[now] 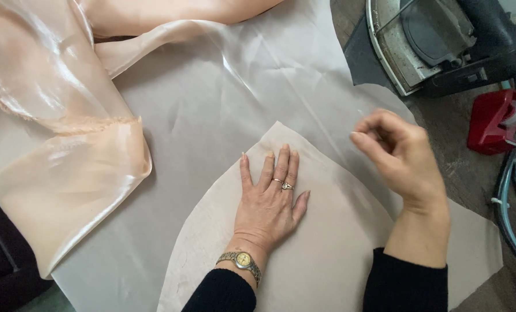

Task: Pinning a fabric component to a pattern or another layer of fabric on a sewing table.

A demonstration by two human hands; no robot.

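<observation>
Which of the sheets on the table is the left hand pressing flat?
The left hand lies on the beige curved-edge pattern piece, the top layer, not the sheer grey sheet or shiny peach fabric.

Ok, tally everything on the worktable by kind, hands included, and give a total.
Hands: 2, the left hand flat on the pattern piece, the right hand raised and curled
Beige pattern piece: 1
Sheer peach fabric: 1
Iron: 1
Red tape dispenser: 1
Total: 6
</observation>
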